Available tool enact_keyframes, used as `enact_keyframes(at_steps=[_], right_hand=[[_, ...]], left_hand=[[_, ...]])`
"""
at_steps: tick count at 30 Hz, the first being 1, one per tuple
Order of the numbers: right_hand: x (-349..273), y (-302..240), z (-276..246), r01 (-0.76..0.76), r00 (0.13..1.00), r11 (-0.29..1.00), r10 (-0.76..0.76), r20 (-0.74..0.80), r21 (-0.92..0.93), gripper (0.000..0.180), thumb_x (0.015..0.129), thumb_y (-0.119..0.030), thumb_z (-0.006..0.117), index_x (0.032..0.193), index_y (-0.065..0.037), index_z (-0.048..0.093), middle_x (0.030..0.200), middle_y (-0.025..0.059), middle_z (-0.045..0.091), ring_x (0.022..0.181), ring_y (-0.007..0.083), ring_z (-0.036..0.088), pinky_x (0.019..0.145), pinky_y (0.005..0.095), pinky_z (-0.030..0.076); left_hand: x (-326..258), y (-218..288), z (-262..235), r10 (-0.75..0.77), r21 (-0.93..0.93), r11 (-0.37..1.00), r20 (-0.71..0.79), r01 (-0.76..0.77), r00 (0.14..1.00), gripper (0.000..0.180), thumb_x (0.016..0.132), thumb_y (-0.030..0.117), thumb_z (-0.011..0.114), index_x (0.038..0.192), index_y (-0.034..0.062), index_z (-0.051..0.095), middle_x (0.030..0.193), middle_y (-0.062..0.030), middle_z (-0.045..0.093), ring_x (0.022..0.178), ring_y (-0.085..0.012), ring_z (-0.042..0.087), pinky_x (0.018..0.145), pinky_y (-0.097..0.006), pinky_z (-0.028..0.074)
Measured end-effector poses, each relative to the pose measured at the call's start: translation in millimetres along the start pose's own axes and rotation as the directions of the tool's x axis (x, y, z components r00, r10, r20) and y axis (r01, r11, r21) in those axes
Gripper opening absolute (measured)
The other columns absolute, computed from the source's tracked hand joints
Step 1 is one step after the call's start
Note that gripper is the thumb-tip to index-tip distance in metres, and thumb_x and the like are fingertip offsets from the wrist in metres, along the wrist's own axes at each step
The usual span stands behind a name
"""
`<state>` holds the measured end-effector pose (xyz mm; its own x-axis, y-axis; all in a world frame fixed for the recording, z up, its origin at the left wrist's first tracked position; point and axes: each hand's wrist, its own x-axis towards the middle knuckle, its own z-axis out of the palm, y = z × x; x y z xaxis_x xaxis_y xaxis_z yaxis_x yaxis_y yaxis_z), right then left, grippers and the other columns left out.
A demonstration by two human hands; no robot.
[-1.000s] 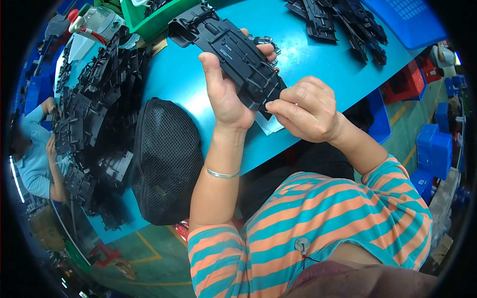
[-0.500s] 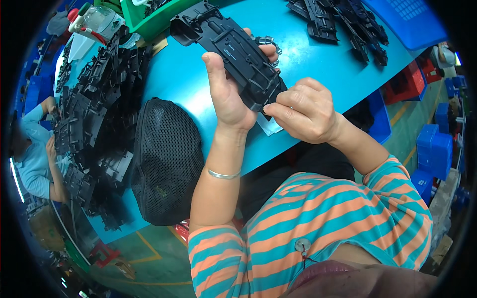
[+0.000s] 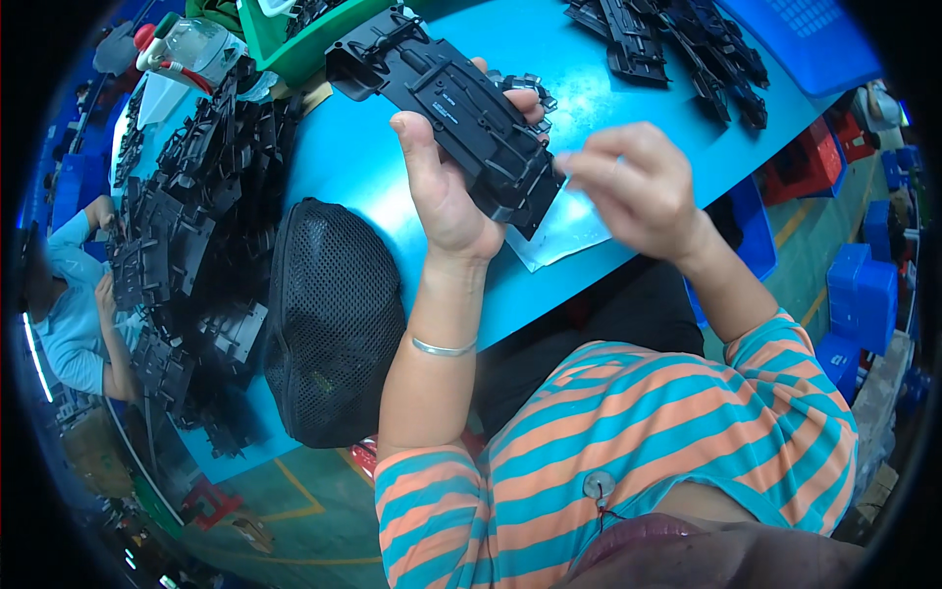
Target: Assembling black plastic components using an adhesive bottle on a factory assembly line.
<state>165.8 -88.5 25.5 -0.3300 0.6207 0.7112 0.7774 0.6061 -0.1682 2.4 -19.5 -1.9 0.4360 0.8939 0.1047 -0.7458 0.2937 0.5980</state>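
Note:
My left hand [image 3: 446,201] grips a long black molded plastic tray-like part [image 3: 471,118], tilted above the table. The thumb lies along its near side, and fingertips show past its far edge. My right hand [image 3: 638,187] is just off the part's right end, its fingers curled and thumb and forefinger pinched together. Motion blurs those fingertips, so whatever they may hold cannot be made out. Behind the held part sits a small heap of shiny metal pieces [image 3: 535,90] on the blue table [image 3: 353,147]. A white sheet [image 3: 554,240] lies under my right hand.
Black plastic parts pile up at the left [image 3: 186,236], with more at the far right [image 3: 677,44]. A black mesh bag [image 3: 336,324] stands by my left forearm. A green bin [image 3: 285,49], a clear bottle [image 3: 196,44] and a blue basket [image 3: 814,39] stand farther off. A co-worker's arm [image 3: 108,324] shows at left.
My right hand has come off the near right corner of the black part and moved up and right. The part has shifted slightly left in my left hand, and more of the white sheet shows.

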Motion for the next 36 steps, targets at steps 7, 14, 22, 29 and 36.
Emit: enact_keyframes(at_steps=[7,14,22,29,36], right_hand=[[-8.7,67.6,20.2,-0.359,0.902,0.933,0.341,0.266,0.020,0.017,0.083,-0.008,0.064,0.099,-0.005,0.066,0.089,0.0093,0.062,0.080,0.0237,0.062,0.069,0.0314,0.049],[2.1,82.1,46.6,-0.278,0.918,0.957,0.292,0.268,-0.087,0.016,0.080,-0.011,0.066,0.095,-0.004,0.067,0.084,0.0101,0.060,0.077,0.0284,0.061,0.066,0.0384,0.048],[-1.4,86.5,47.6,-0.277,0.939,0.959,0.283,0.197,-0.059,0.010,0.082,-0.011,0.062,0.083,-0.002,0.065,0.075,0.0119,0.059,0.070,0.0287,0.060,0.061,0.0380,0.046],[0.0,68.3,13.9,-0.840,0.537,0.315,0.592,0.601,0.441,0.017,0.094,-0.019,0.056,0.087,-0.005,0.062,0.076,-0.0006,0.063,0.064,0.0029,0.058,0.055,0.0169,0.047],[-23.8,34.9,-3.3,-0.781,0.623,0.452,0.520,0.584,0.431,0.011,0.087,-0.010,0.057,0.090,0.000,0.061,0.075,0.0010,0.060,0.064,0.0047,0.056,0.057,0.0185,0.047]], left_hand=[[2.9,15.2,-9.2,-0.018,-0.135,0.991,-0.011,0.017,1.000,0.088,0.081,0.074,0.043,0.138,0.0076,0.034,0.120,-0.0217,0.056,0.110,-0.0346,0.054,0.096,-0.057,0.041],[3.6,14.7,-9.8,-0.006,-0.116,0.993,-0.055,0.000,0.998,0.087,0.082,0.074,0.042,0.137,0.0074,0.035,0.120,-0.0213,0.055,0.109,-0.0349,0.054,0.095,-0.058,0.042],[3.7,13.6,-10.3,-0.004,-0.092,0.996,-0.054,-0.001,0.999,0.087,0.082,0.074,0.041,0.137,0.0071,0.036,0.119,-0.0208,0.056,0.109,-0.0346,0.055,0.094,-0.058,0.043],[3.6,14.1,-10.7,-0.023,-0.109,0.994,-0.070,0.016,0.997,0.087,0.082,0.074,0.041,0.137,0.0075,0.036,0.120,-0.0209,0.056,0.109,-0.0348,0.055,0.095,-0.058,0.042],[5.2,16.2,-10.9,-0.018,-0.062,0.998,-0.068,0.014,0.998,0.088,0.081,0.074,0.042,0.136,0.0062,0.036,0.123,-0.0219,0.053,0.113,-0.0351,0.051,0.098,-0.059,0.040]])
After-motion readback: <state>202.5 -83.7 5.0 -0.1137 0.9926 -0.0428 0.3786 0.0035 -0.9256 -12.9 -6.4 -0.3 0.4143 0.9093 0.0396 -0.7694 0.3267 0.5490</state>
